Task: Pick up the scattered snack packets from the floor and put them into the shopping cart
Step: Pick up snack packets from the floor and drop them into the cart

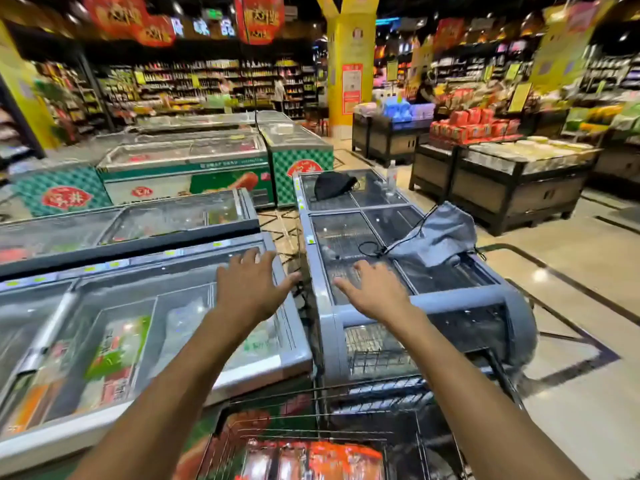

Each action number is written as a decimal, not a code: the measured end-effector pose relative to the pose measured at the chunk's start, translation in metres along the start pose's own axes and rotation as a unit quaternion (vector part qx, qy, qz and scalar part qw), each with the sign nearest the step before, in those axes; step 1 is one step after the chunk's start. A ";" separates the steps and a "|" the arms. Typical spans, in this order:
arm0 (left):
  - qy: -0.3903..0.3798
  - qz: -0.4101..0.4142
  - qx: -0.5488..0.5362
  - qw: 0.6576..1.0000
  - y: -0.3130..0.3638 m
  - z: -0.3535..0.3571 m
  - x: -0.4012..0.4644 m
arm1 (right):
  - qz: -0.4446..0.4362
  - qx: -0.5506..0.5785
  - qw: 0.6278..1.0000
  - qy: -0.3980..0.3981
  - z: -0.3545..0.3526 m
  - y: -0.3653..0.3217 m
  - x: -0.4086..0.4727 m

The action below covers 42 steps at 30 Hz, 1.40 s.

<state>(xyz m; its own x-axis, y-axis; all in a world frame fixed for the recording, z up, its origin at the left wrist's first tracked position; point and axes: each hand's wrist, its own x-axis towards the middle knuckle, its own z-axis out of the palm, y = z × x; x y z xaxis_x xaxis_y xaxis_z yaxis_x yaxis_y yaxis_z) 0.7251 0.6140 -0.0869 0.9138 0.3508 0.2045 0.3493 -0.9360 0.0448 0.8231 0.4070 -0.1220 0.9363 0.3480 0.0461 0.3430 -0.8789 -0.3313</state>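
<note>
Chest freezers with sliding glass lids and grey metal frames are filling the left and middle of the frame, packed goods showing dimly through the glass. A second freezer in the centre is carrying a crumpled grey cloth bag and a black pouch, probably parked there to keep them off the floor. At the bottom centre a wire shopping cart is sitting against the freezers, and red and orange glossy snack packets are lying inside it; none are showing on the pale polished floor at the right. The left hand and right hand are reaching forward above the cart, apart, fingers spread and holding nothing.
</note>
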 end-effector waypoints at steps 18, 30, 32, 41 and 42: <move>0.165 -0.065 0.025 0.984 -0.224 -0.191 -0.111 | -0.115 0.027 0.990 0.082 -0.078 -0.231 -0.071; 0.156 -0.161 0.026 0.974 -0.334 -0.198 -0.166 | -0.216 0.036 0.975 0.047 -0.030 -0.370 -0.089; 0.157 -0.190 0.030 0.969 -0.354 -0.202 -0.180 | -0.251 0.052 0.966 0.037 -0.018 -0.402 -0.089; 0.121 -0.393 0.109 0.905 -0.475 -0.224 -0.311 | -0.460 0.114 0.878 -0.074 0.065 -0.588 -0.162; 0.109 -0.421 0.113 0.893 -0.486 -0.225 -0.334 | -0.482 0.117 0.864 -0.088 0.077 -0.605 -0.178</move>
<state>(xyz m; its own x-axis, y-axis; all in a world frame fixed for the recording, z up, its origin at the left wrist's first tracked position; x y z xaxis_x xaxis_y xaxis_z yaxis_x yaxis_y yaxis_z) 0.2034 0.9449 0.0427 0.2534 0.8903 0.3785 0.9493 -0.3040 0.0796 0.4434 0.9018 -0.0022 0.1900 0.9441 0.2695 0.9133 -0.0692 -0.4015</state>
